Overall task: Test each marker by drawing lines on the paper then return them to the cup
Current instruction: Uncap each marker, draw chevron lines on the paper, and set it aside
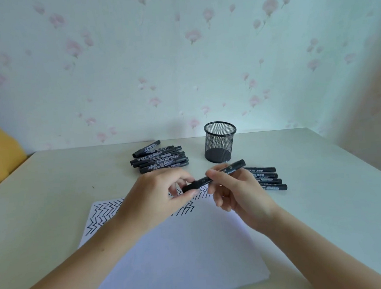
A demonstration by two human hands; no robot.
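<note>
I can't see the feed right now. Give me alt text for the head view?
Both hands hold one black marker above the white paper with black zigzag lines: left hand on the cap end, right hand on the barrel. The black mesh cup stands apparently empty between two groups of lying markers.

Black marker (219, 175) above zigzag-lined paper (170, 248); mesh cup (220, 142) upright, empty.
</note>
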